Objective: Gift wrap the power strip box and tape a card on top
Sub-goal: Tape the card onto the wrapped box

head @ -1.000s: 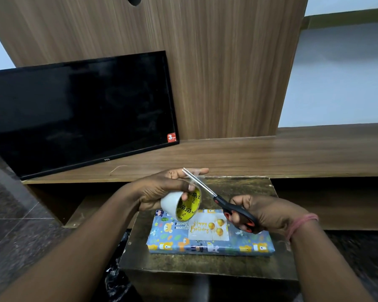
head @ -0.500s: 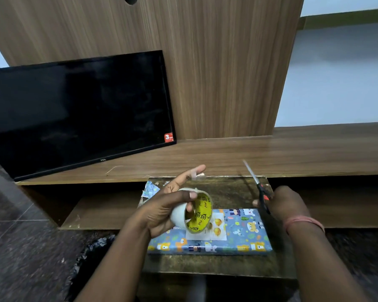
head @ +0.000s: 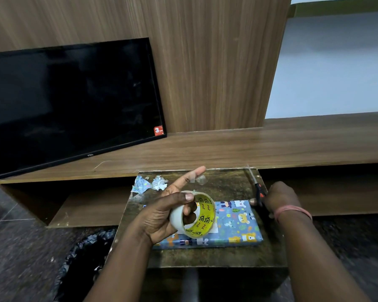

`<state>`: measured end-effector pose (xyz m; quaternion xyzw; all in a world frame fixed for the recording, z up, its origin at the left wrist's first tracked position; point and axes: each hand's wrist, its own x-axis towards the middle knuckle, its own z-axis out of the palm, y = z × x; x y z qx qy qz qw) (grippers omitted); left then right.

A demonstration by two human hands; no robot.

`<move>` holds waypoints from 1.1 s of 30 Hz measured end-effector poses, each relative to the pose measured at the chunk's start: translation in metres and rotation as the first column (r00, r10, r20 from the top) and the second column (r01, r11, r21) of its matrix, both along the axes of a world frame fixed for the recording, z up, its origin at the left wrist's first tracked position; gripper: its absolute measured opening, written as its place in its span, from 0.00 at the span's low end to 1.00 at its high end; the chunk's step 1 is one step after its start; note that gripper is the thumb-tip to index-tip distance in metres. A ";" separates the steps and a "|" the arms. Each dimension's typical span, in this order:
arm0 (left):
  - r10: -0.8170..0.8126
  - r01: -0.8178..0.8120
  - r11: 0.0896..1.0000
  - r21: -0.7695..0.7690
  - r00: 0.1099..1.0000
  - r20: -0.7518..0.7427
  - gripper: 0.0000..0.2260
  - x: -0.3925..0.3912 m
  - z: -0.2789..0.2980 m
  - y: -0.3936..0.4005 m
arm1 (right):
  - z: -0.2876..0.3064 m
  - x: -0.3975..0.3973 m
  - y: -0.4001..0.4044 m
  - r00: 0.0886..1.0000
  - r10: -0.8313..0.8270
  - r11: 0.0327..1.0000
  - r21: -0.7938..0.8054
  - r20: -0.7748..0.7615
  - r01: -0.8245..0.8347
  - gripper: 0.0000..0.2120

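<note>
The box (head: pixel 234 223), wrapped in blue cartoon-animal paper, lies flat on a small dark table (head: pixel 223 256). A white card (head: pixel 214 230) lies on its top, mostly hidden behind the tape roll. My left hand (head: pixel 162 216) holds the clear tape roll (head: pixel 194 214) with a yellow core above the box, thumb on its rim and fingers through the hole. A short cut piece of tape (head: pixel 198 179) sticks to my outstretched index finger. My right hand (head: pixel 277 197) grips the black-and-red scissors (head: pixel 256 188) at the table's right edge, blades pointing away.
Crumpled scraps of wrapping paper (head: pixel 150 184) lie at the table's far left corner. A black TV (head: pixel 70 105) leans on the wooden shelf (head: pixel 271 144) behind. A black plastic bag (head: pixel 85 253) sits on the floor to the left.
My right hand drew the scissors away from the tape roll to the table's right edge. A cut tape piece now hangs from my left index finger, and the roll sank toward the box.
</note>
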<state>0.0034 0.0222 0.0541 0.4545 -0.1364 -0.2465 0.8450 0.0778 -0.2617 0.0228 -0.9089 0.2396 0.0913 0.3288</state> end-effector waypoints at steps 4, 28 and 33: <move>-0.030 0.029 0.999 0.016 1.000 0.006 0.31 0.000 -0.001 -0.003 | -0.003 0.004 0.009 1.000 0.019 1.000 -0.003 -0.012 -0.019 0.11; -0.092 0.090 0.990 -0.111 0.996 -0.012 0.34 0.006 -0.011 -0.047 | 0.044 -0.058 0.050 0.924 0.185 0.387 0.840 0.334 -0.381 0.23; -0.122 0.119 0.981 -0.151 0.992 -0.015 0.36 0.006 -0.011 -0.051 | 0.045 -0.055 0.039 0.901 0.137 0.404 0.807 0.412 -0.431 0.16</move>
